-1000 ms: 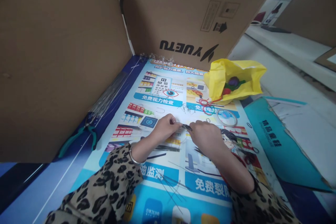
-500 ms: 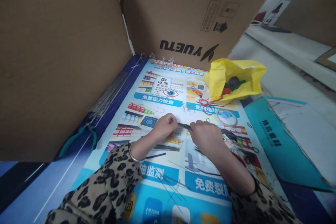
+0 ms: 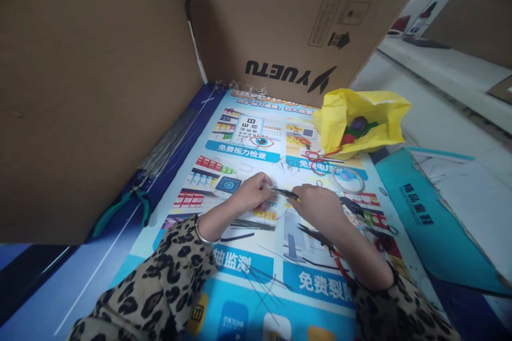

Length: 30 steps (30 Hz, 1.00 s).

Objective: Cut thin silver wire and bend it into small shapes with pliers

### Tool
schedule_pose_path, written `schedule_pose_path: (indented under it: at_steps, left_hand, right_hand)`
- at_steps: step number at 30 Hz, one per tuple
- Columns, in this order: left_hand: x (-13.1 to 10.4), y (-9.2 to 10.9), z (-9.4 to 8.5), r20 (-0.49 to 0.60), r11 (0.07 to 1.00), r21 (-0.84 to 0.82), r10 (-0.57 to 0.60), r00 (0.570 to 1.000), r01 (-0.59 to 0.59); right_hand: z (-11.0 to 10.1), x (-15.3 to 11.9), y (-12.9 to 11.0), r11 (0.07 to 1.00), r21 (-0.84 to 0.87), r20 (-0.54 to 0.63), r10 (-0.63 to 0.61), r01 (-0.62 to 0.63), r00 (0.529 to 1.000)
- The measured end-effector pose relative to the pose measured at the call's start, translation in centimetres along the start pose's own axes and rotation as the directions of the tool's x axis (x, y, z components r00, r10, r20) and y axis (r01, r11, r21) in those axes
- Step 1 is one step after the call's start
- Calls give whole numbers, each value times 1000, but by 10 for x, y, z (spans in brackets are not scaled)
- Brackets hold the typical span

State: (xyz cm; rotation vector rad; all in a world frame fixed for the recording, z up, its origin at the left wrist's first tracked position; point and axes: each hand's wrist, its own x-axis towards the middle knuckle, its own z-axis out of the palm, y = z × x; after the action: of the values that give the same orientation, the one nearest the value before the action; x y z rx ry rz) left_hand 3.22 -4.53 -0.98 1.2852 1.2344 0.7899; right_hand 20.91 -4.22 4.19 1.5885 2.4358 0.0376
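My left hand (image 3: 253, 192) is closed in a pinch at the middle of the printed sheet, on what looks like a thin piece of wire, mostly hidden by the fingers. From the right, my right hand (image 3: 320, 210) grips needle-nose pliers (image 3: 286, 192) with dark jaws and a bit of yellow on the handle. Their tips reach the left fingertips. Below the hands lie a small bundle of straight wires (image 3: 254, 225) and several loose wires (image 3: 262, 287). A dark-bladed cutting tool with red handles (image 3: 316, 235) lies partly under my right forearm.
Teal-handled pliers (image 3: 138, 202) and a long wire bundle (image 3: 170, 144) lie left, beside a cardboard wall (image 3: 88, 101). Bent wire pieces (image 3: 244, 88) sit at the back. A yellow bag (image 3: 334, 122), red cord (image 3: 316, 162), wire coil (image 3: 348, 179) and teal box (image 3: 416, 213) are right.
My right hand has shifted slightly right, and more of the pliers shows between the hands. My left hand stays in its pinch. The whole view has moved a little.
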Motion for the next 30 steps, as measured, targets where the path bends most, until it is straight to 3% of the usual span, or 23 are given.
schedule_pose_path:
  at_steps: [8,20,30]
  left_hand:
    - [-3,2,-3,59,999,-30,17,998,-15]
    - [-6,12,-11,226,1000,-10,16,974,-15]
    - [-5,8,-12,230,999,13,43,972,-47]
  right_hand:
    - [3,6,12,993,107,72,-48,40,996]
    - [9,15,34,898,393,97,-257,200,962]
    - [9,13,37,891,412,84,-248,194,965]
